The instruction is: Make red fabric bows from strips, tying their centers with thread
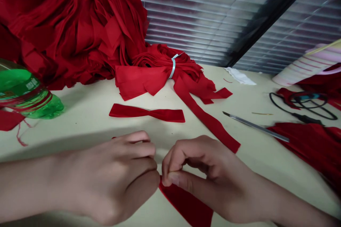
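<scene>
Both hands meet low in the middle of the head view, pinching one red fabric strip [186,204] that trails toward me on the table. My left hand [114,177] is closed, its thumb and fingers pressed on the strip's end. My right hand [205,173] is curled, pinching the same spot from the right. Just beyond the hands lies a finished red bow shape [146,112], flat on the cream table [87,127]. A long red strip [207,120] runs diagonally from a tied bundle down to the right of my right hand.
A large heap of red fabric [66,25] fills the back left; a bundle tied with a pale band [170,67] lies before it. A green plastic bottle [26,94] lies at left. A metal rod [255,126], black cable [303,103], more red cloth [317,145] and a thread cone [309,64] sit right.
</scene>
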Action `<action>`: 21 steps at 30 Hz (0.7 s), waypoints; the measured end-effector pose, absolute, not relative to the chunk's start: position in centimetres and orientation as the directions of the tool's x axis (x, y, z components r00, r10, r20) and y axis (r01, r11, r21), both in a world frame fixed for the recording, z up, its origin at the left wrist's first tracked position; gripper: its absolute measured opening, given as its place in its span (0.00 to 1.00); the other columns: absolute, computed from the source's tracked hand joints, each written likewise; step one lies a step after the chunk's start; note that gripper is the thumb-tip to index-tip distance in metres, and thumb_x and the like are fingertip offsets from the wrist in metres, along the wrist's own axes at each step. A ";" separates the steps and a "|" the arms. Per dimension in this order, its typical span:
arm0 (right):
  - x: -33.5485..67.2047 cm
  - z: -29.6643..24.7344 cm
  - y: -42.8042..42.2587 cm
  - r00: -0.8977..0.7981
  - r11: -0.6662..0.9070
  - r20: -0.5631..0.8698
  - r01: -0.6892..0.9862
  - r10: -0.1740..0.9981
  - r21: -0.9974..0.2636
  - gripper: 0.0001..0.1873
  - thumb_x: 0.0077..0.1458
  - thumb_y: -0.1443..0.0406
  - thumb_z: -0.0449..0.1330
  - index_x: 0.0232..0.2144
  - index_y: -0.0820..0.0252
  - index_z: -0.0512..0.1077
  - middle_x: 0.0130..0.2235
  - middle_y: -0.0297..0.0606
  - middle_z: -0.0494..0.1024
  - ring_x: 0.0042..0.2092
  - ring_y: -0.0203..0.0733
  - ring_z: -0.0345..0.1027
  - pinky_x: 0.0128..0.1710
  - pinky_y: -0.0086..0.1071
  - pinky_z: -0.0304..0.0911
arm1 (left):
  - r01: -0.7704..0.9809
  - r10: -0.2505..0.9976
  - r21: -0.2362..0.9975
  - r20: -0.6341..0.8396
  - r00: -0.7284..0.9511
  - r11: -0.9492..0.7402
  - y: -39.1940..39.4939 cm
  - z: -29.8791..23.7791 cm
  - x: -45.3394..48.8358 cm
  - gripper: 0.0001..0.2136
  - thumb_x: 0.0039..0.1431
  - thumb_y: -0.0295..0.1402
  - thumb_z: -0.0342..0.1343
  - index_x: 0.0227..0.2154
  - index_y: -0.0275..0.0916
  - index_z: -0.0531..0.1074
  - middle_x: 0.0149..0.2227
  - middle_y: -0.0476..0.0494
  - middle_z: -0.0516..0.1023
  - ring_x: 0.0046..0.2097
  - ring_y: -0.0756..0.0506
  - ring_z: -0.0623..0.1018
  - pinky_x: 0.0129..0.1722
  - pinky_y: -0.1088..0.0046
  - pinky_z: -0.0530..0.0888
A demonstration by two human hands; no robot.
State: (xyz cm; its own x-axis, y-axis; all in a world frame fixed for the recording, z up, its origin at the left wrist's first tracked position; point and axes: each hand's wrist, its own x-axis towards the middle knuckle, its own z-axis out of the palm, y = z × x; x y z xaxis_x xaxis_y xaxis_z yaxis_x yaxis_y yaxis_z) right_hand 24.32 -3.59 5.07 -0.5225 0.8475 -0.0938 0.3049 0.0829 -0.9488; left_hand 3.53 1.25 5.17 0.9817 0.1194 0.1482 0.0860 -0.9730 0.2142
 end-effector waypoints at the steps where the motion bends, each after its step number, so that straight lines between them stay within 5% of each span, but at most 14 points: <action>1: 24.3 5.0 -3.5 -0.534 0.018 -0.113 0.235 0.838 -0.972 0.04 0.55 0.70 0.58 0.27 0.64 0.70 0.30 0.37 0.76 0.31 0.33 0.69 0.30 0.25 0.63 | 0.091 0.133 0.256 0.151 0.979 -0.962 1.1 5.2 3.5 0.16 0.60 0.20 0.40 0.26 0.37 0.71 0.24 0.47 0.70 0.29 0.46 0.69 0.34 0.68 0.66; 5: 24.5 3.7 -2.9 -0.633 -0.340 -0.213 -0.085 0.745 -0.937 0.07 0.52 0.70 0.61 0.25 0.65 0.66 0.28 0.39 0.75 0.30 0.33 0.69 0.29 0.25 0.62 | 0.092 0.200 0.431 0.212 0.957 -0.898 0.1 4.7 3.4 0.12 0.60 0.21 0.45 0.27 0.39 0.71 0.27 0.52 0.74 0.32 0.50 0.71 0.37 0.74 0.67; 8: 24.5 2.4 -2.5 -0.697 -0.471 -0.160 -0.281 0.699 -0.836 0.07 0.52 0.71 0.61 0.26 0.65 0.66 0.26 0.38 0.75 0.28 0.32 0.70 0.28 0.25 0.61 | 0.125 0.276 0.428 0.312 0.909 -0.895 -0.3 4.4 3.2 0.11 0.61 0.21 0.45 0.34 0.40 0.72 0.33 0.52 0.78 0.36 0.50 0.73 0.40 0.74 0.69; 15: 23.6 1.9 -2.6 -0.644 -0.530 -0.114 -0.502 0.757 -0.683 0.06 0.49 0.73 0.63 0.24 0.67 0.69 0.26 0.37 0.75 0.26 0.30 0.67 0.27 0.25 0.60 | 0.090 0.236 0.342 0.411 0.881 -0.935 0.5 4.2 2.6 0.14 0.54 0.13 0.50 0.35 0.39 0.70 0.35 0.52 0.76 0.36 0.51 0.73 0.40 0.71 0.68; 18: 23.5 1.7 -2.6 -0.590 -0.486 -0.158 -0.452 0.792 -0.748 0.05 0.49 0.71 0.64 0.25 0.66 0.71 0.26 0.36 0.76 0.28 0.31 0.69 0.29 0.25 0.62 | 0.149 0.317 0.370 0.449 0.835 -0.917 0.4 4.2 2.8 0.11 0.55 0.16 0.51 0.37 0.36 0.69 0.33 0.48 0.74 0.36 0.48 0.72 0.39 0.68 0.67; 21: 23.3 1.3 -2.8 -0.493 -0.280 -0.060 -0.387 0.868 -0.879 0.06 0.55 0.66 0.61 0.27 0.62 0.72 0.29 0.37 0.77 0.31 0.34 0.69 0.32 0.29 0.63 | 0.213 0.481 0.505 0.491 0.727 -0.837 0.3 4.1 3.3 0.08 0.57 0.19 0.52 0.36 0.37 0.67 0.32 0.49 0.73 0.36 0.49 0.71 0.37 0.71 0.68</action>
State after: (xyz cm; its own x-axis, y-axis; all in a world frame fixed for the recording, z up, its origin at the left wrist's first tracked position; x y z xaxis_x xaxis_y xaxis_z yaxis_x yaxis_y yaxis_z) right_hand 23.28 -2.79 1.29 -0.4929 0.8680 -0.0601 -0.3867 -0.2804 -0.8785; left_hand 3.34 0.31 4.14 0.7267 0.4807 0.4907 0.2128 -0.8368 0.5045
